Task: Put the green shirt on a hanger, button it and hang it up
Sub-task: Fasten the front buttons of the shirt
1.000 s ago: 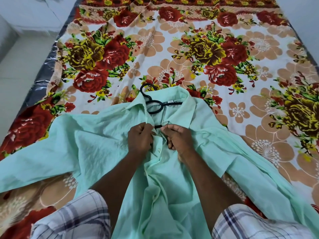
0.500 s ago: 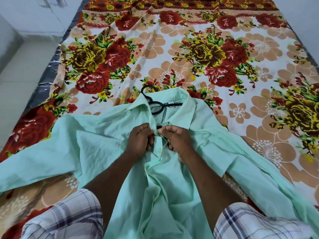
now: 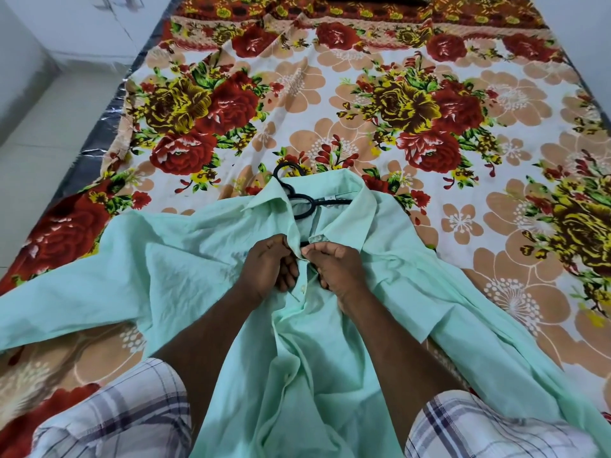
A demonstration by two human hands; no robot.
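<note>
Both hands have closed together: left hand and right hand pinch the mint-green cotton shirt placket edges, aligning a button

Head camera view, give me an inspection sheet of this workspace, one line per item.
Surface: bed covered by a floral bedsheet, wrinkled, red and yellow flowers.
Job's things: green shirt lies front up, sleeves spread out to both sides; black hanger sits inside the collar, hook poking out beyond it; lower buttons look undone.
Clutter: nothing seen.
Hands: left hand and right hand both pinch the shirt's front edges together just below the collar, at a button.
Cables: nothing seen.
Surroundings: pale floor to the left of the bed; checked shorts on the person's knees at the bottom.
</note>
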